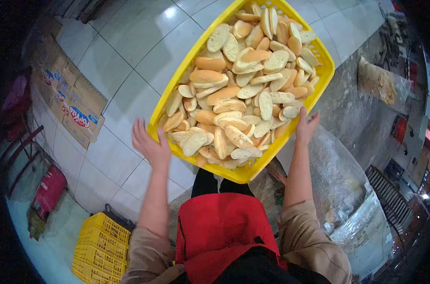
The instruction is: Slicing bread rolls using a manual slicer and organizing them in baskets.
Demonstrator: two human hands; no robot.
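Observation:
A yellow plastic basket [241, 177] heaped with halved, oval bread slices [231, 105], crust and pale cut sides both showing, fills the upper middle of the view, tilted to the right. My left hand [151, 143] is at its lower left corner, thumb by the rim and the other fingers spread outside. My right hand [305, 126] touches the right rim, with thumb and fingers apart. The parts of both hands under the rim are hidden, so whether they bear the basket's weight cannot be told.
Flattened cardboard [80, 110] lies on the tiled floor at left. Stacked yellow crates [102, 248] stand at lower left, near a red chair-like object [49, 190]. To the right are a large plastic-covered bundle [337, 177], a clear bag with brown contents [381, 83] and a dark slatted rack [388, 198].

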